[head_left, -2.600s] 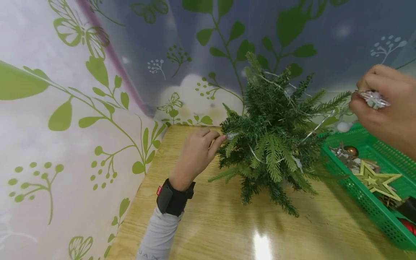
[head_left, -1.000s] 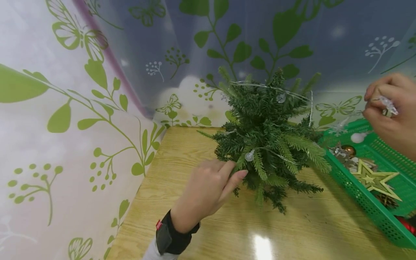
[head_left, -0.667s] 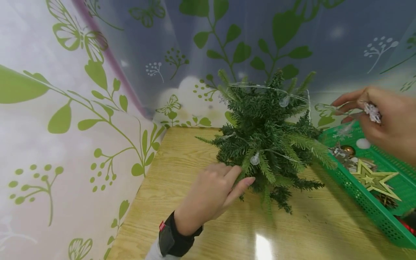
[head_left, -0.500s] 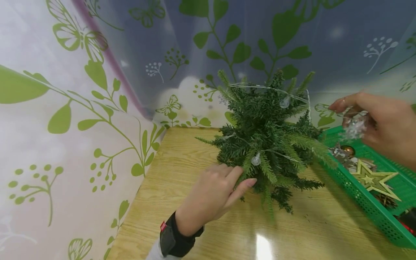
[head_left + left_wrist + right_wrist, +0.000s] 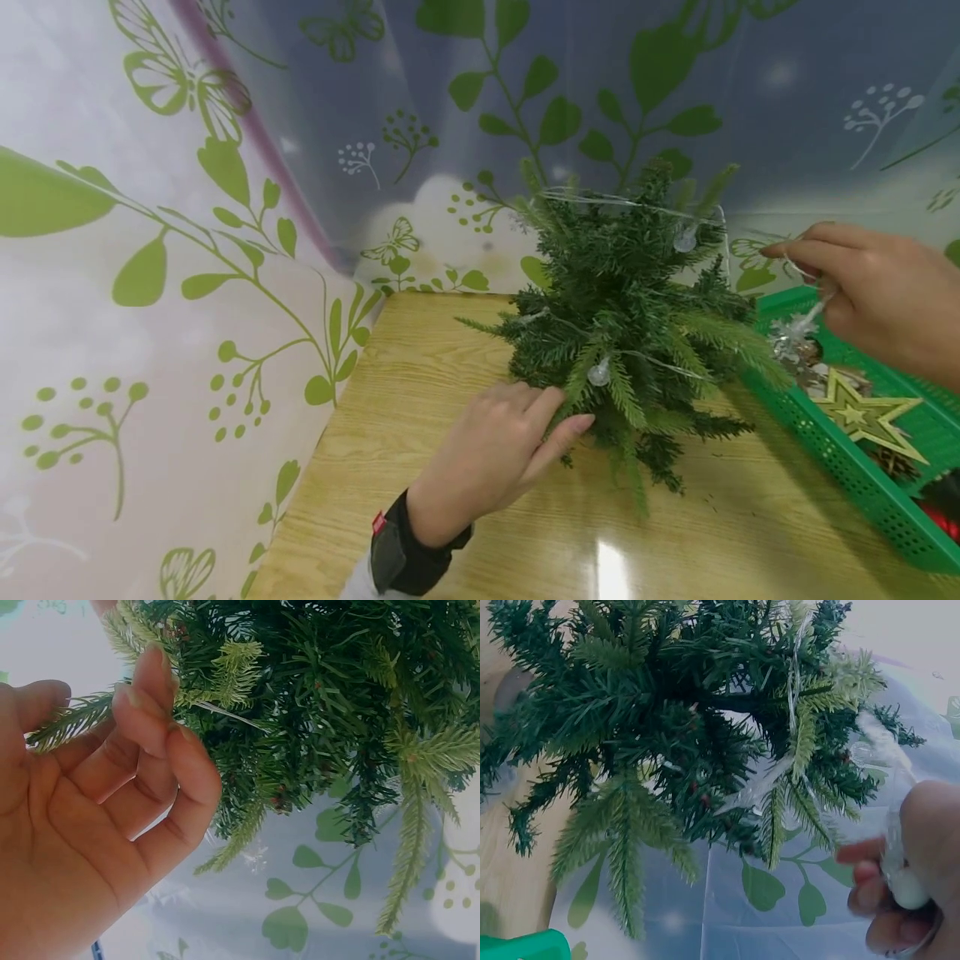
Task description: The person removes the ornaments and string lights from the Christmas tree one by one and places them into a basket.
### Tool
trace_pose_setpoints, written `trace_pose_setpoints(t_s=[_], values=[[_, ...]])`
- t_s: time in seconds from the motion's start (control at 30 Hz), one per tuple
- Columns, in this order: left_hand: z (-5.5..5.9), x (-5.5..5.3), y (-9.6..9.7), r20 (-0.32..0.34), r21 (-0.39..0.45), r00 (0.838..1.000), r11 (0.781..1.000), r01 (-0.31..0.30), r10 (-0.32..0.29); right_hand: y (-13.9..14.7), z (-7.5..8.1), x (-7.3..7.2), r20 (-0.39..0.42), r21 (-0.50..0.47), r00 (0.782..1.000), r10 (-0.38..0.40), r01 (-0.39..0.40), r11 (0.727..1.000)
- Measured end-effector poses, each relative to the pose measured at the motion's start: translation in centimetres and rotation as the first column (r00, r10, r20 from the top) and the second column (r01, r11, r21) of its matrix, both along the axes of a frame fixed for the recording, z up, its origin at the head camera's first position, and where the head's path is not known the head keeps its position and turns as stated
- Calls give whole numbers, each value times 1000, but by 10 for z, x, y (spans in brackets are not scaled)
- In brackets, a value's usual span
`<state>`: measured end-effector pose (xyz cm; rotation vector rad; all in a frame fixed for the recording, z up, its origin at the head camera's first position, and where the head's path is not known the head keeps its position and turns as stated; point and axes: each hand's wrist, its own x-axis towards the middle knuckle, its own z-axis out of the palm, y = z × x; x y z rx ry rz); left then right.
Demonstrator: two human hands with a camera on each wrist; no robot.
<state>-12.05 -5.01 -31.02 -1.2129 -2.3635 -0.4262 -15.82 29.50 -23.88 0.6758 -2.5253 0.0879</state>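
Observation:
A small artificial Christmas tree (image 5: 637, 308) stands on the wooden table, with clear string lights (image 5: 600, 372) wound through its branches. At its lower left is my left hand (image 5: 495, 442), fingers loosely bent among the needles; in the left wrist view, a branch tip (image 5: 75, 724) lies between thumb and fingers without a pinch. To the right of the tree, my right hand (image 5: 885, 287) holds the loose part of the string lights, and a snowflake piece (image 5: 793, 333) dangles below it. A white round bulb (image 5: 910, 889) shows against the palm in the right wrist view.
On the right stands a green basket (image 5: 832, 475), directly under my right hand. In it lie a gold star (image 5: 855, 414), a pine cone (image 5: 896, 464) and other ornaments. Printed cloth (image 5: 442, 225) hangs close behind the tree and along the left.
My left hand has left a light bulb and come lower, to the front-left branches. The right hand has dropped toward the basket, its string lights now hanging lower. The tree has turned.

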Motion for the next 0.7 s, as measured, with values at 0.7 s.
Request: trace_pose_setpoints(t_s=[0.7], values=[[-8,-1,1,115,76,992,997,33,-42,23,-24,-46,-303,-915,-66,951,298,-271]])
